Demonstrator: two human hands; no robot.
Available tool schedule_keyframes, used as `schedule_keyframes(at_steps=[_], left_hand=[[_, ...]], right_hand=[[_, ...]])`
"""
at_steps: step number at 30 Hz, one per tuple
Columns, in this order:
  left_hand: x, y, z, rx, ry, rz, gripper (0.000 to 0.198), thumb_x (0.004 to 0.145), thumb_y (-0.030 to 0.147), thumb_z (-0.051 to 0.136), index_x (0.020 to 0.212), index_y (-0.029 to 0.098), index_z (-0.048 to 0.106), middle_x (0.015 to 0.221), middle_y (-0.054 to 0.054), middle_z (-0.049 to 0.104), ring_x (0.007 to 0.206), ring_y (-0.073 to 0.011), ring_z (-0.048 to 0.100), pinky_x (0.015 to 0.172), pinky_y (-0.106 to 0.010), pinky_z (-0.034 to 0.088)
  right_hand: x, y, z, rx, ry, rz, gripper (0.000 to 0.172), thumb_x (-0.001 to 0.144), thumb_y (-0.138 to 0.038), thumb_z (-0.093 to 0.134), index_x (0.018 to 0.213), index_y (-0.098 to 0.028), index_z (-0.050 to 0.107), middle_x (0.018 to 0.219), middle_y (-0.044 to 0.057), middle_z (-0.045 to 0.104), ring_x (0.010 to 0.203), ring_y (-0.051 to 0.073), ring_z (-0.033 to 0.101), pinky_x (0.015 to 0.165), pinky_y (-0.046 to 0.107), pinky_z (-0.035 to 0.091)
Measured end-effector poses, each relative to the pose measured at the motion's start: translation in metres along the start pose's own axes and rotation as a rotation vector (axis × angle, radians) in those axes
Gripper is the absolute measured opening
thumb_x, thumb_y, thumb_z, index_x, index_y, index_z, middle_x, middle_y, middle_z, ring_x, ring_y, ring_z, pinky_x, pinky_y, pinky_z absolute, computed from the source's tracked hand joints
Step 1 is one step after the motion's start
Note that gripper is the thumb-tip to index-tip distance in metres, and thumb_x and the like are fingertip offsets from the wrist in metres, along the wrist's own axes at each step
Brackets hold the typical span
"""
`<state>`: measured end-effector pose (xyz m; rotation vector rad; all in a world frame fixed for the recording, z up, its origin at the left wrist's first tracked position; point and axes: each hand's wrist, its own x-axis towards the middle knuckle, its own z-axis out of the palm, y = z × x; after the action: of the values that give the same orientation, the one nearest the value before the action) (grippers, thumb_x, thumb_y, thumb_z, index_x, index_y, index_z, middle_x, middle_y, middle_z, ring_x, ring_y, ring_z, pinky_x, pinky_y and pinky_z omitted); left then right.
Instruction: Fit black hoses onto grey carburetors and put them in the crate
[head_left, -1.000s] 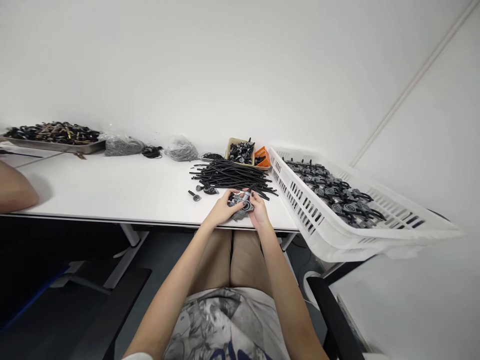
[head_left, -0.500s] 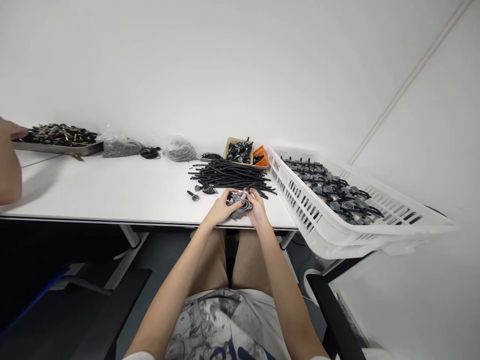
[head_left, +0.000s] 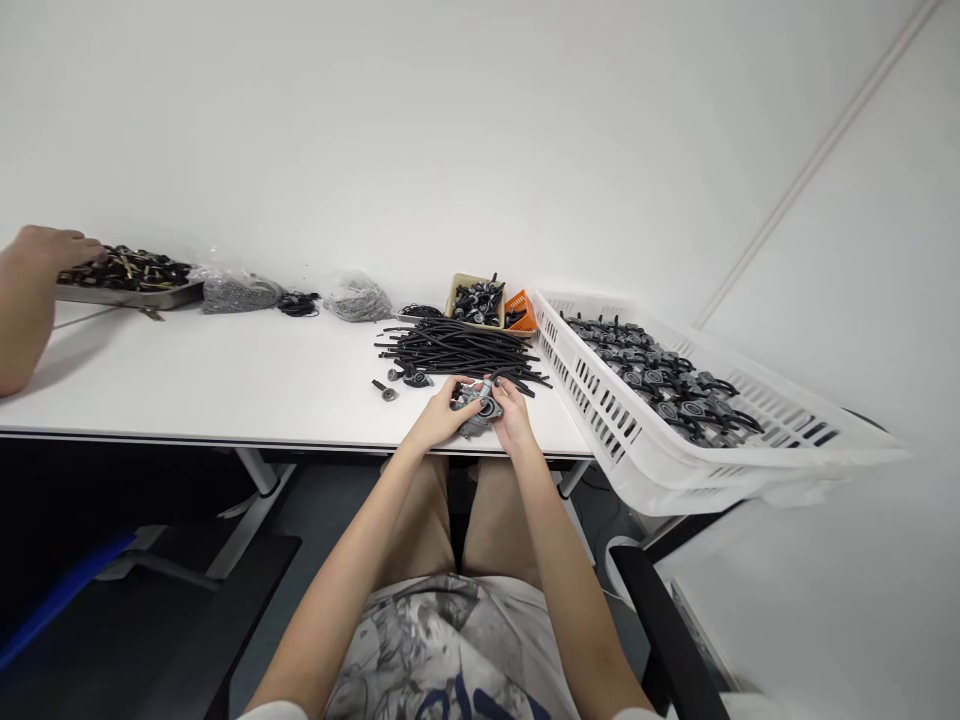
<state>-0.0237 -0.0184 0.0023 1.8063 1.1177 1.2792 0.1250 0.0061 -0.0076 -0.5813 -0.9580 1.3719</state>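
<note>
Near the front edge of the white table (head_left: 225, 390), my left hand (head_left: 437, 414) and my right hand (head_left: 514, 413) both grip a small grey metal part (head_left: 478, 409) with a round fitting on top. The fingers of each hand are curled round its sides. Just behind my hands lies a pile of black rubber tubes (head_left: 461, 349). A few loose small black and grey pieces (head_left: 401, 380) sit to the left of my left hand.
A white slotted crate (head_left: 675, 440) of grey parts with black tubes stands on the right. A tan box (head_left: 478, 299) and an orange bin (head_left: 523, 312) sit behind the tubes. Plastic bags (head_left: 360, 298) and a metal tray (head_left: 131, 280) line the back left, where another person's hand (head_left: 37, 275) reaches.
Another person's arm at the far left has risen and reached onto the metal tray. My hands have shifted slightly on the grey part.
</note>
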Motion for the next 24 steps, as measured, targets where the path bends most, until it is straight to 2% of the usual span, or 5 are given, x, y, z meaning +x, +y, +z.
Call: schedule_keyframes(at_steps=[6,10,17,24], left_hand=[[-0.0001,0.0006,0.0009,0.004,0.004,0.008,0.048,0.082,0.051,0.063,0.119,0.022,0.056,0.120,-0.006,0.066,0.105,-0.0227,0.063,0.096,-0.037,0.048],[0.0000,-0.0001,0.0014,0.018,0.008,0.011,0.048,0.081,0.050,0.064,0.120,0.022,0.056,0.121,-0.007,0.065,0.106,-0.0228,0.062,0.096,-0.037,0.047],[0.0013,-0.0023,0.0008,-0.003,-0.003,0.020,0.048,0.081,0.050,0.065,0.119,0.022,0.056,0.123,-0.007,0.065,0.107,-0.0230,0.062,0.097,-0.038,0.047],[0.0013,-0.0023,0.0013,-0.020,-0.005,0.004,0.048,0.081,0.050,0.065,0.120,0.023,0.056,0.124,-0.007,0.065,0.106,-0.0225,0.063,0.095,-0.036,0.048]], right_hand=[[0.0001,-0.0004,0.0029,-0.009,0.036,-0.002,0.030,0.067,-0.031,0.079,0.089,-0.023,0.059,0.078,-0.001,0.072,0.070,0.016,0.066,0.067,0.027,0.051],[-0.0010,-0.0016,0.0036,-0.012,0.023,-0.009,0.033,0.068,-0.033,0.080,0.092,-0.023,0.060,0.076,-0.002,0.072,0.069,0.015,0.066,0.067,0.026,0.051],[-0.0039,-0.0062,0.0046,0.007,0.015,0.020,0.022,0.073,-0.036,0.074,0.088,-0.020,0.069,0.082,0.001,0.073,0.074,0.017,0.066,0.068,0.027,0.052],[-0.0057,-0.0081,0.0072,-0.020,-0.014,0.011,0.032,0.078,-0.040,0.071,0.104,-0.021,0.072,0.079,0.001,0.073,0.074,0.017,0.066,0.071,0.029,0.052]])
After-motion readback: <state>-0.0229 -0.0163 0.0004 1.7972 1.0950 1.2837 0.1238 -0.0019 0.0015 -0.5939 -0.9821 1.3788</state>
